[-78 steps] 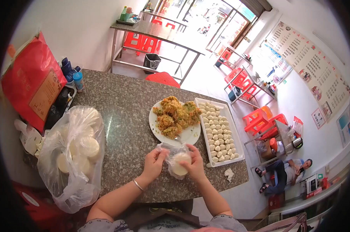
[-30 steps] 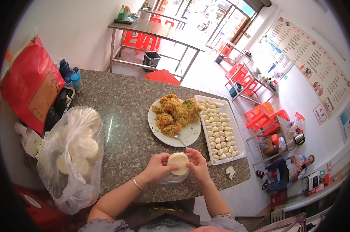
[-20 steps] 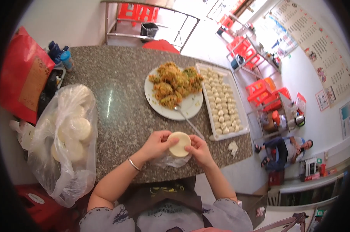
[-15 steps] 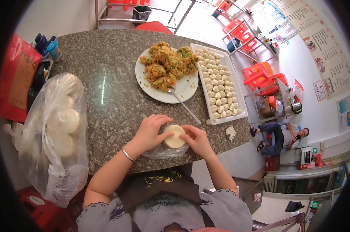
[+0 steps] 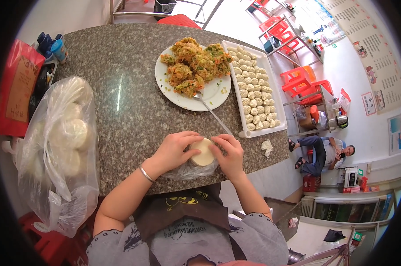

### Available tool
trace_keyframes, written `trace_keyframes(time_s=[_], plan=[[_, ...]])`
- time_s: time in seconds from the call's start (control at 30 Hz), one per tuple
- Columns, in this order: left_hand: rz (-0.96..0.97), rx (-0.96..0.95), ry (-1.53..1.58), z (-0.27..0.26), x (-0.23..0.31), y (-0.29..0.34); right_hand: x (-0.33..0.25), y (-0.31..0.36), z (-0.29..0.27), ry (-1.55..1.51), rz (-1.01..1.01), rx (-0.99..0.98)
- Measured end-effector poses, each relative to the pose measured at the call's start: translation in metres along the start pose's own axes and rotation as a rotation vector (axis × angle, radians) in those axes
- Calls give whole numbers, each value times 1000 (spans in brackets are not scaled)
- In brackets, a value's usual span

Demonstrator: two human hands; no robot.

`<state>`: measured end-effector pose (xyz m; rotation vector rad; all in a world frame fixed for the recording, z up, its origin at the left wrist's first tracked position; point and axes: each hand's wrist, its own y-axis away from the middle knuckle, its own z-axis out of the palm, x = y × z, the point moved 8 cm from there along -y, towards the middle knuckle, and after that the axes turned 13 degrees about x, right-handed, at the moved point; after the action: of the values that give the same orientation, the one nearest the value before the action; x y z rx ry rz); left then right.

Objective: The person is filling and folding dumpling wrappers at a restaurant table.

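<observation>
While left hand (image 5: 176, 147) and right hand (image 5: 230, 154), half-curled, hold the wrapper stack (image 5: 202, 153), seemingly to separate it, peeling likely wants light fingertips

Table (image 5: 129, 124): speckled grey-brown stone top, viewed by me with the worker's side as six o'clock. Thereon: white plate (image 5: 216, 91), one; white tray (image 5: 264, 131), between two and three; crumpled tissue (image 5: 267, 148), four; crumpled clear plastic (image 5: 189, 172), between five and six; bulging clear bag (image 5: 61, 177), overlapping the edge, eight.

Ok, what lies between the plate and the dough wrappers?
In the head view: speckled stone tabletop, with the metal spoon slanting over the plate's rim towards the right hand. Fingers of the left hand and right hand flank the dough wrappers.
</observation>
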<state>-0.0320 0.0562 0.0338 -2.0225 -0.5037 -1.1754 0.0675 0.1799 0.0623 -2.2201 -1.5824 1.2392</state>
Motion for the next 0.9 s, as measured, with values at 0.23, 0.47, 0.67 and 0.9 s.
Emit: trace_keyframes(time_s=[0.23,0.47,0.67,0.9], plan=[[14,-8,38,2,4,-2,-9,-2,3,17,-123,-35],[-14,-37,45,5,0,0,-8,1,2,9,-149,-43],[-9,-45,40,5,1,0,-15,-5,5,-5,-152,-109],[28,-46,312,4,6,-3,-6,-13,4,-518,193,-278]])
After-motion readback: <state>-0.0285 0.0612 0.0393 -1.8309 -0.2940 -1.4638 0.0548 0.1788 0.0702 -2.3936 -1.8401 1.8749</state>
